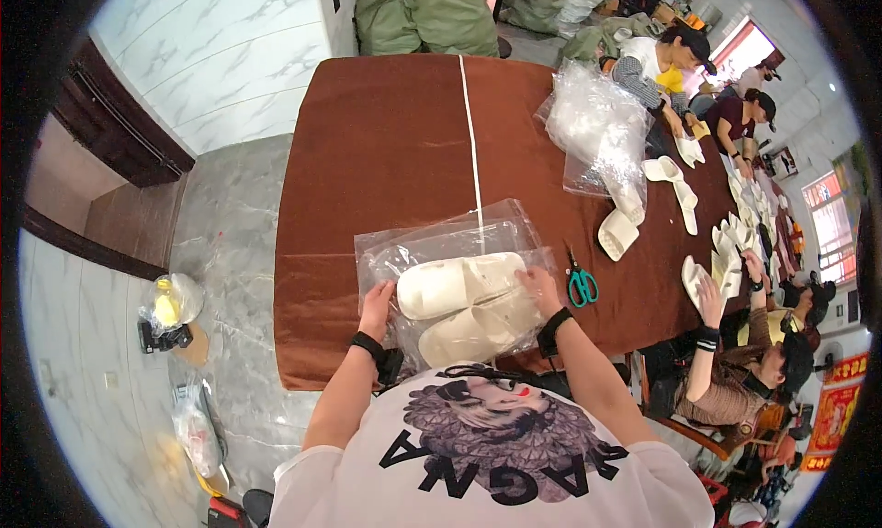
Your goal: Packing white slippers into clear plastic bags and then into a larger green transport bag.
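Observation:
A pair of cream slippers (461, 286) lies side by side on the near edge of the brown-covered table, with a clear plastic bag (496, 218) around and beneath them. At the left side of the pair, my left hand (376, 308) has its fingers closed on the edge of the bag. My right hand (542, 290) grips the bag at the other end, its thumb against the upper slipper. The lower slipper is partly covered by shiny film. Just right of my right hand lie scissors (582, 286) with teal handles.
A heap of clear bags (597, 129) sits at the table's far right, near a loose slipper (618, 234). More slippers (726, 252) line the right side, where several co-workers handle them. A white line (470, 133) crosses the brown cloth (367, 151). Green sacks (427, 18) stand behind.

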Motion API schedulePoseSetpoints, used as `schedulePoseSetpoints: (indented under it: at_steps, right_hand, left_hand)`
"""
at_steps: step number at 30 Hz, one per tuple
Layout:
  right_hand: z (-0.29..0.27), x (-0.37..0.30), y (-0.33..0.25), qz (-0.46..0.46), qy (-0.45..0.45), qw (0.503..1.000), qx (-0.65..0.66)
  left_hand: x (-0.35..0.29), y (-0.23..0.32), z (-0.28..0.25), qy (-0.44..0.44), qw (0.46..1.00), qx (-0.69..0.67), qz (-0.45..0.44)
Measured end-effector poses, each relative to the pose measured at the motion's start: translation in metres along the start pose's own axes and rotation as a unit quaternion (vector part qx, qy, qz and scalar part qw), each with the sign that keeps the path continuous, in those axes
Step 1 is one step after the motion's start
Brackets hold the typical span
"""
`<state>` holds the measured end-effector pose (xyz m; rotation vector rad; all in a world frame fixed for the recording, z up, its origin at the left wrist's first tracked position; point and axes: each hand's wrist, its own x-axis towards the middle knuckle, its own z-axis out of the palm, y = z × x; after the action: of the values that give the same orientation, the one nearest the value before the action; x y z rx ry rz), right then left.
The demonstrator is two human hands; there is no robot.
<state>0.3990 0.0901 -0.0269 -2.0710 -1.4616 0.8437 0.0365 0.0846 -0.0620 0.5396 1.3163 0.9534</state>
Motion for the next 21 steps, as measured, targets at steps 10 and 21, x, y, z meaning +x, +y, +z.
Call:
schedulePoseSetpoints:
  at_steps: [10, 21]
  right_hand:
    - [-0.057, 0.0, 0.014, -0.054, 0.131, 0.99, 0.0]
    - [-0.161, -0.007, 0.033, 0.019, 0.235, 0.972, -0.013]
  left_hand:
    - [-0.005, 0.004, 0.01, -0.023, 0.999, -0.04, 0.008]
    - [0.002, -0.008, 0.002, -0.017, 1.0, 0.0, 0.025]
